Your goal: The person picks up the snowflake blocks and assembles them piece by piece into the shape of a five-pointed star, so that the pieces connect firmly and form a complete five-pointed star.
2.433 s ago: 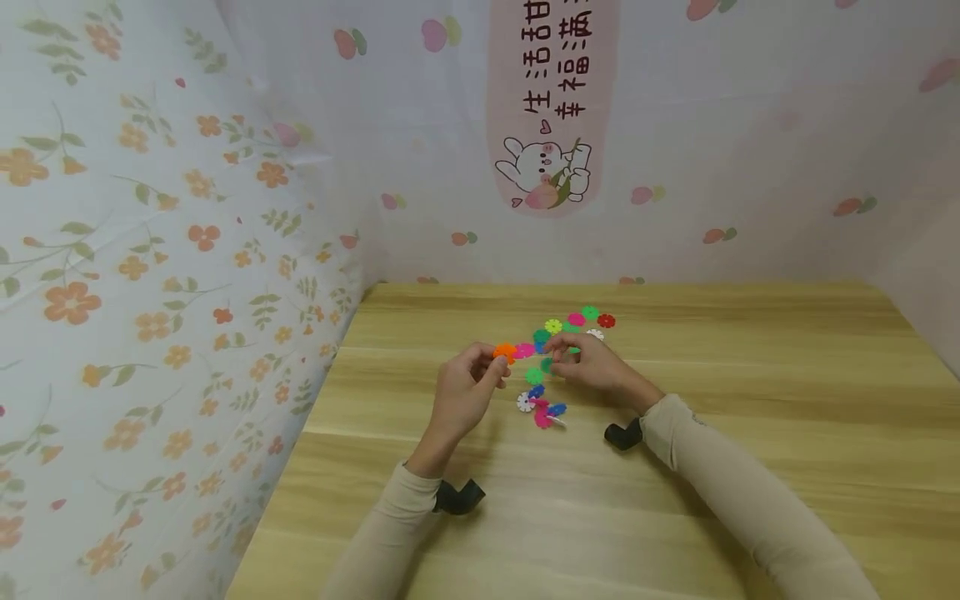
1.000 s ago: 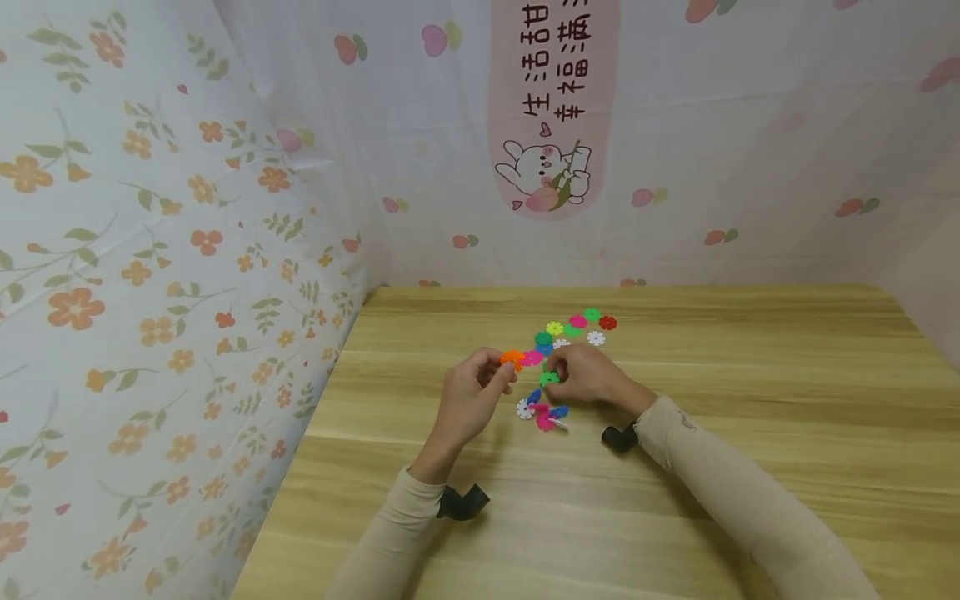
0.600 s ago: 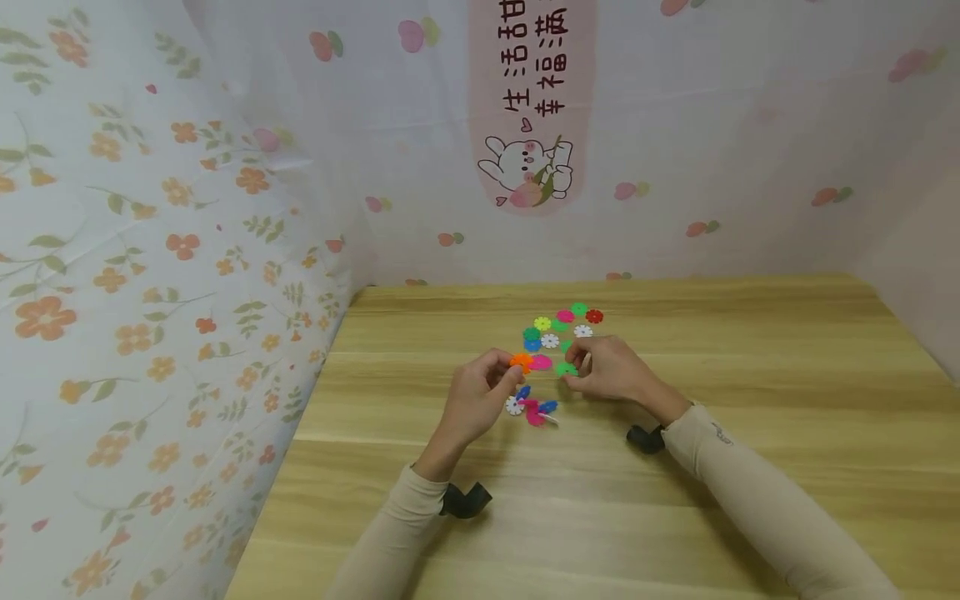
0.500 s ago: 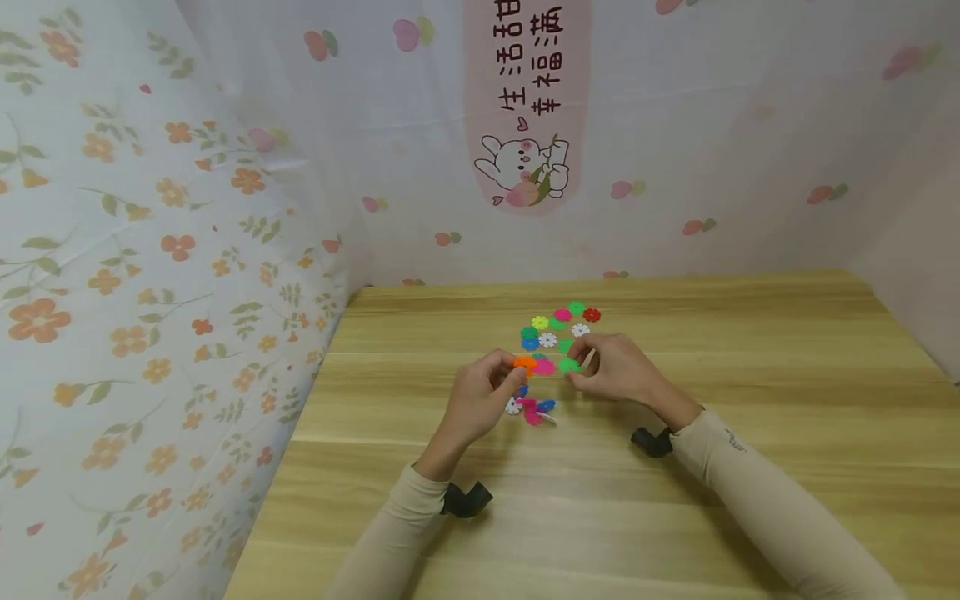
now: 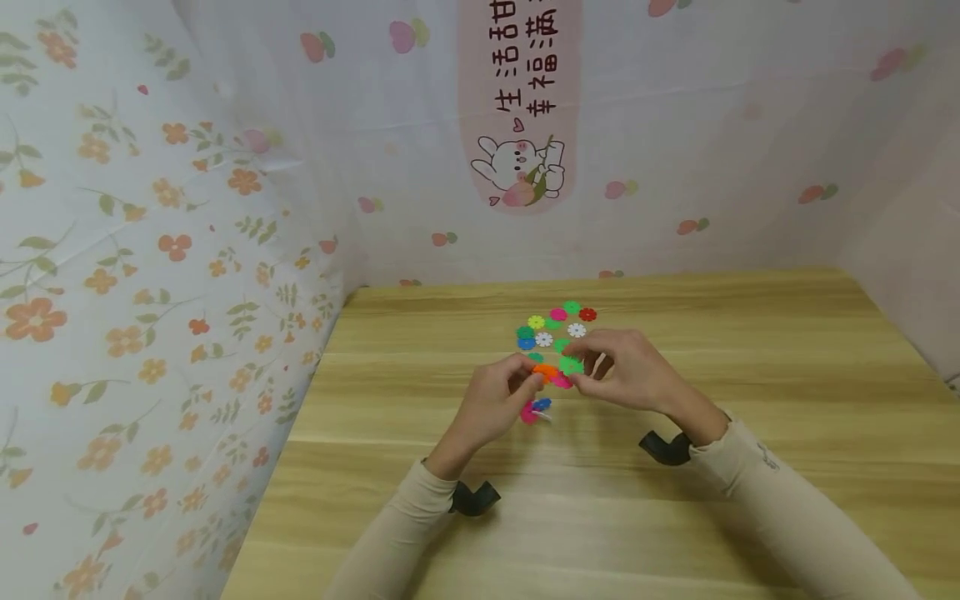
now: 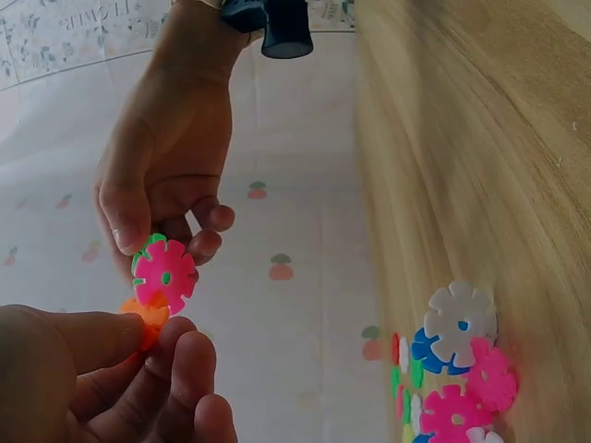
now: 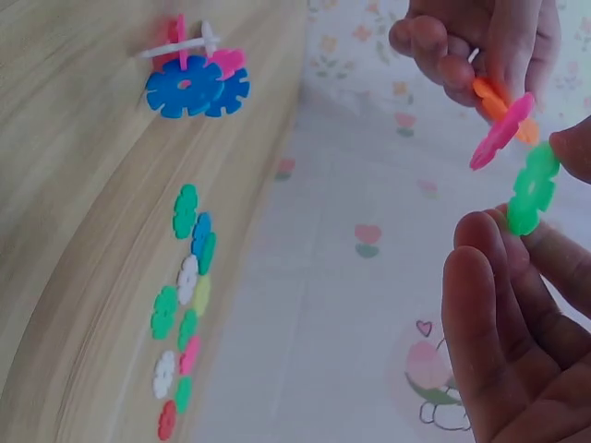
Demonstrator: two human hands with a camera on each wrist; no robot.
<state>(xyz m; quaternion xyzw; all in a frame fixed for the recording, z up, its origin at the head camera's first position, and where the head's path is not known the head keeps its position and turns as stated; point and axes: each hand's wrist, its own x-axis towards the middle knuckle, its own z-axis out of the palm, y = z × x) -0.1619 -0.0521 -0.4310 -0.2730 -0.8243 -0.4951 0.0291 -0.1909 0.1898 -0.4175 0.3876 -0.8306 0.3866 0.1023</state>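
My left hand (image 5: 491, 400) pinches an orange snowflake building disc (image 5: 546, 372) between thumb and fingers. A pink disc (image 6: 164, 277) is slotted crosswise onto the orange one and sticks out toward my right hand (image 5: 630, 367). That hand pinches a green disc (image 7: 534, 189) by its edge, thumb on one side and fingertips on the other. Green overlaps pink in the left wrist view, while the right wrist view shows a narrow gap between them. Both hands are raised over the table, facing each other.
Several loose discs, among them a yellow disc (image 5: 536, 322) and a red disc (image 5: 588, 314), lie on the wooden table (image 5: 720, 367) beyond the hands. Nearer sits a joined cluster with a pink disc (image 6: 457, 415) and a white disc (image 6: 462, 323). Black angled pieces (image 5: 476, 498) sit at both wrists.
My right hand has taken hold of the green disc, moved right with it, then turned it up against the pink disc. My left hand has shifted right with the orange and pink pair.
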